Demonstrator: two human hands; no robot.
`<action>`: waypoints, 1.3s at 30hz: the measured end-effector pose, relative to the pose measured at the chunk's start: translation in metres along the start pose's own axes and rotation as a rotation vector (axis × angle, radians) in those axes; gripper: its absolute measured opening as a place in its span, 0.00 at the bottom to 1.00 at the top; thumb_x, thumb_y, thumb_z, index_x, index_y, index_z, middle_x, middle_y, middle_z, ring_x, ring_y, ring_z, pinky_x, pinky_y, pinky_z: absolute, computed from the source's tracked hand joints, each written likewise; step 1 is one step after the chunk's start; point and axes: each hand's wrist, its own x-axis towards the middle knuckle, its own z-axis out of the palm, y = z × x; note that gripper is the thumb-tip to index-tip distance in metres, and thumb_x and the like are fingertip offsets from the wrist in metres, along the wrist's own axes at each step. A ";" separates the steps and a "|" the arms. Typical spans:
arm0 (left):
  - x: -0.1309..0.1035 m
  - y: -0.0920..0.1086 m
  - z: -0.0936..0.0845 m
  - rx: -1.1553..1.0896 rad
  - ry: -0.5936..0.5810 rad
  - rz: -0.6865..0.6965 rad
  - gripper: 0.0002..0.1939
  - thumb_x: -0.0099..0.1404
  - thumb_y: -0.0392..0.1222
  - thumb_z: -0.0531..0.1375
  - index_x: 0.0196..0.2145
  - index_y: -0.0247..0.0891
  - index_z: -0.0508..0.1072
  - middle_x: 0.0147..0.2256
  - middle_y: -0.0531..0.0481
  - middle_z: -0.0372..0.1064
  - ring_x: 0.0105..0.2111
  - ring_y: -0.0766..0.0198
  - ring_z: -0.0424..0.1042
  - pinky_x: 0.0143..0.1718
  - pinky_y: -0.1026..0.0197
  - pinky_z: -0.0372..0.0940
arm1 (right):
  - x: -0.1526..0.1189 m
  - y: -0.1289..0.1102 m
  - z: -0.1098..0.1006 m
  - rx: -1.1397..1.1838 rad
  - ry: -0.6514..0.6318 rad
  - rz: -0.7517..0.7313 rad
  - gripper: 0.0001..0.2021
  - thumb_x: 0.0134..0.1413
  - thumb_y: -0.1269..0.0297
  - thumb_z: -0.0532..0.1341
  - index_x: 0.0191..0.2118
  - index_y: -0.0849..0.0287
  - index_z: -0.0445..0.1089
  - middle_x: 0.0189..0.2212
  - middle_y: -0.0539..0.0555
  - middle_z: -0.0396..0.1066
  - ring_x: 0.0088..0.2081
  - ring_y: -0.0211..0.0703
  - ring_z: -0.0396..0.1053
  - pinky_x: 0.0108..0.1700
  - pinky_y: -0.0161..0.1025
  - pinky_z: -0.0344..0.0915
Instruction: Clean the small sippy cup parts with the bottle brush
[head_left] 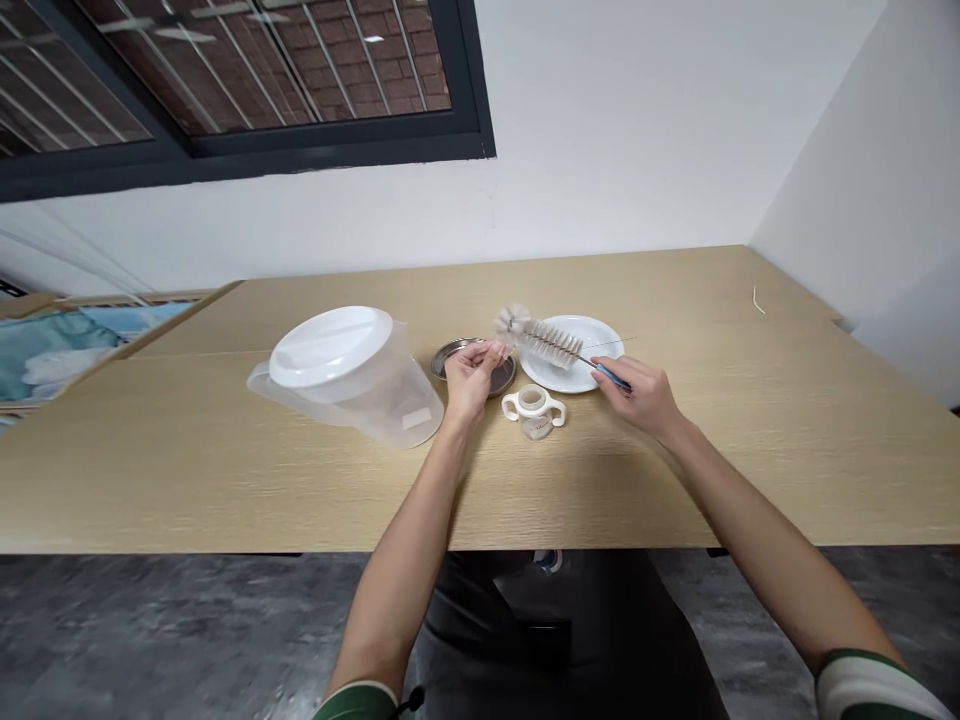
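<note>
A bottle brush (551,341) with white bristles and a blue handle is in my right hand (640,392), its bristled head pointing left over a white plate (574,380). My left hand (474,375) is closed in a pinch beside the brush tip, above a round dark metal dish (448,352). Something small and clear shows at its fingertips, too small to make out. Nearer to me, between my hands, stands a small clear bottle (537,428) with a white two-handled collar (556,411).
A translucent pitcher (390,395) with a white lid stands left of my left hand. A thin pale strip (759,301) lies at the table's back right. Behind the wooden table (225,450) rise a wall and a dark-framed window (337,139).
</note>
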 end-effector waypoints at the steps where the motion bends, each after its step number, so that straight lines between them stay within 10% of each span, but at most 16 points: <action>1: 0.000 0.000 0.000 0.014 -0.015 0.008 0.22 0.50 0.59 0.76 0.30 0.37 0.83 0.30 0.47 0.79 0.31 0.62 0.75 0.40 0.59 0.70 | -0.001 0.001 0.001 -0.015 -0.013 0.007 0.18 0.71 0.54 0.55 0.49 0.58 0.79 0.31 0.56 0.79 0.28 0.41 0.72 0.31 0.40 0.65; 17: -0.003 0.004 0.000 -0.029 -0.100 -0.069 0.19 0.50 0.55 0.77 0.31 0.37 0.84 0.33 0.44 0.81 0.35 0.58 0.78 0.44 0.57 0.71 | 0.000 0.011 -0.003 -0.155 0.027 0.056 0.18 0.70 0.55 0.55 0.49 0.58 0.79 0.34 0.58 0.81 0.32 0.45 0.76 0.32 0.41 0.66; 39: 0.002 0.000 -0.005 0.002 0.119 -0.077 0.22 0.47 0.56 0.78 0.32 0.37 0.82 0.32 0.47 0.80 0.35 0.59 0.77 0.42 0.58 0.71 | 0.000 0.004 -0.003 -0.160 0.023 -0.033 0.17 0.71 0.56 0.55 0.50 0.57 0.79 0.31 0.56 0.80 0.30 0.42 0.74 0.32 0.39 0.64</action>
